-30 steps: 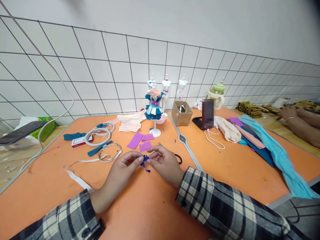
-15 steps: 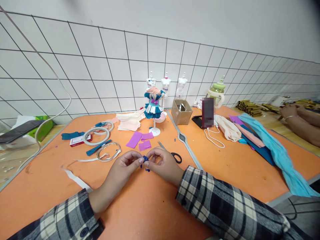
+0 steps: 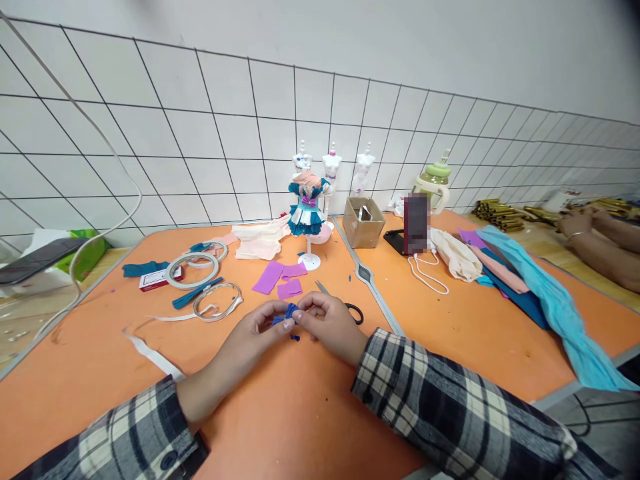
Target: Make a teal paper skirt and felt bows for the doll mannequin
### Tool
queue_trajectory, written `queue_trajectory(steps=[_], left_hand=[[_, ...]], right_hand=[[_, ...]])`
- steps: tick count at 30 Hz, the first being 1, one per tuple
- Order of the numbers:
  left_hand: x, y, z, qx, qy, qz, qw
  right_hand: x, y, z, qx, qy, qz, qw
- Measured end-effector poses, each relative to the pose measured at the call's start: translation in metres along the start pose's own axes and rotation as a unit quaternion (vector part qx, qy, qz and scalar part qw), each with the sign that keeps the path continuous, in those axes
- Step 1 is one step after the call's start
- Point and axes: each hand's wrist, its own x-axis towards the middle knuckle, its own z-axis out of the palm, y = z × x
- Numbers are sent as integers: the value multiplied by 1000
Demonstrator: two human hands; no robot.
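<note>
Between my hands is a small gathered piece of dark blue crepe paper [image 3: 291, 311], just above the orange table. My left hand [image 3: 257, 328] pinches it from the left between thumb and fingers. From the right, my right hand [image 3: 327, 323] grips its other side with thumb and fingertips. A tiny blue scrap [image 3: 295, 338] shows just below the fingers. Scissors [image 3: 355, 313] with black handles lie partly hidden behind my right hand. Beyond the hands lie several purple paper pieces [image 3: 269, 277]. Behind them, a little dress form [image 3: 307, 213] wears a teal, white and pink dress with a purple bow.
Tape rolls [image 3: 193, 272] and a white strip [image 3: 153, 353] lie left. A cardboard box [image 3: 364, 223], a phone [image 3: 417, 223] on a stand and a bottle [image 3: 434, 183] stand behind. Light-blue crepe paper [image 3: 555, 303] drapes right. Another person's arms [image 3: 600, 240] rest at far right.
The blue piece has been turned slightly upward between my fingers, and more of it shows by my left thumb. My right fingers have shifted a little. Both hands keep their grip.
</note>
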Motion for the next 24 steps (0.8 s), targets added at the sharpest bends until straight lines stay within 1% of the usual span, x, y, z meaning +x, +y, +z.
queue_trajectory(steps=[1, 3, 7, 9, 12, 14, 18, 21, 24], left_hand=[[0, 0, 0, 8, -13, -8, 1000], [1, -3, -2, 3, -20, -11, 1000], [-1, -6, -4, -43, -31, 24, 998], [-2, -3, -2, -44, -22, 31, 998], [-1, 3, 2, 5, 0, 11, 1000], [0, 3, 3, 37, 6, -1, 999], [1, -3, 0, 55, -3, -21, 998], [0, -2, 0, 50, -17, -16, 998], [0, 3, 3, 33, 9, 4, 999]], right_hand=[[1, 0, -1, 1, 1, 5, 1000], [2, 3, -2, -14, 8, 6, 1000], [5, 8, -3, -46, 32, -13, 998], [4, 8, -1, -17, 26, -15, 999], [3, 7, 3, 52, 11, -19, 998], [2, 7, 6, 78, 15, -15, 997], [2, 6, 6, 82, 45, -6, 996], [3, 6, 4, 75, 45, -11, 996], [3, 6, 3, 77, 42, -16, 996]])
